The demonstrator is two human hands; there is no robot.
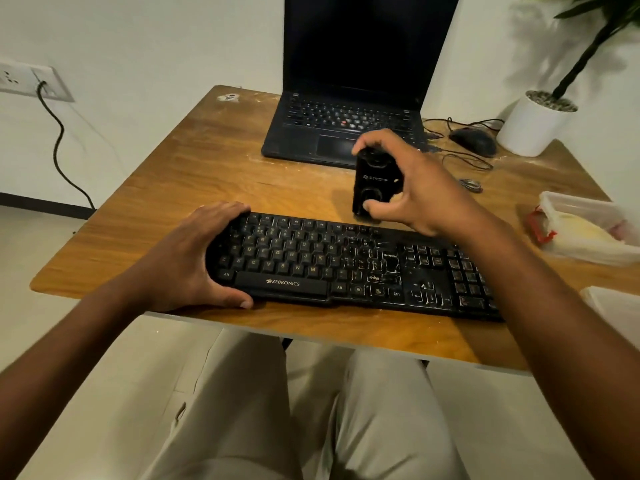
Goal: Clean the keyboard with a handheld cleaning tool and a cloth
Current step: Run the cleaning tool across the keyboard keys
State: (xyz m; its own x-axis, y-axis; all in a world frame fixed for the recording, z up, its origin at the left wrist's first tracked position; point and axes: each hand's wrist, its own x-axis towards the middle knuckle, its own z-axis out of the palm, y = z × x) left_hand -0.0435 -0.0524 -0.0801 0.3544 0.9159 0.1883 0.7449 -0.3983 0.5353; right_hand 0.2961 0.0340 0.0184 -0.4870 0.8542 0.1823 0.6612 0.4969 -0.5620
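The black keyboard (346, 268) lies across the near edge of the wooden table (194, 174), its right end passing under the person's right forearm. The left hand (194, 261) grips its left end, fingers curled over the far edge and thumb hooked under the near edge, so the board is braced against sliding. The right hand (408, 188) holds the handheld cleaning tool (375, 183) — a small black block — upright just beyond the keyboard's far edge, forefinger wrapped over its top and thumb pressed on its lower face; whether its base touches the table cannot be told. The step in hand looks like readying the tool, with no cleaning pass begun. The next move likely calls for bringing the tool's working end down over the key rows while the left hand steadies the board. A cloth cannot be picked out with certainty — pale material sits in a clear container (588, 230) at the right, beside a laptop (346, 98) behind.
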